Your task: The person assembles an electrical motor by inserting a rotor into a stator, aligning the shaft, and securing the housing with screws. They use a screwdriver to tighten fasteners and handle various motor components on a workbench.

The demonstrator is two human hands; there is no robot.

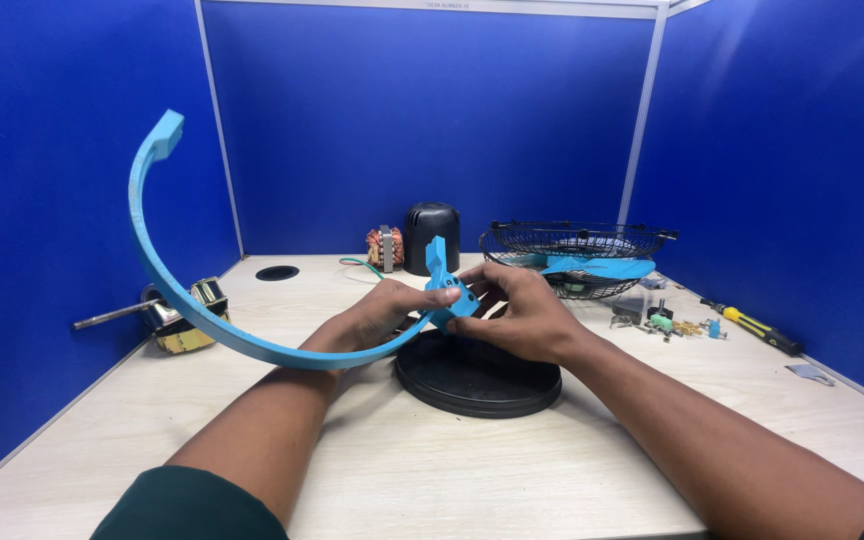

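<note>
Both hands, left hand and right hand, pinch the blue curved fan bracket at its hub above the black round base; likely light, springy plastic, best held there.

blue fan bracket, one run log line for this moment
left hand: holds blue curved bracket | right hand: grips its hub end | below: black round base
</note>
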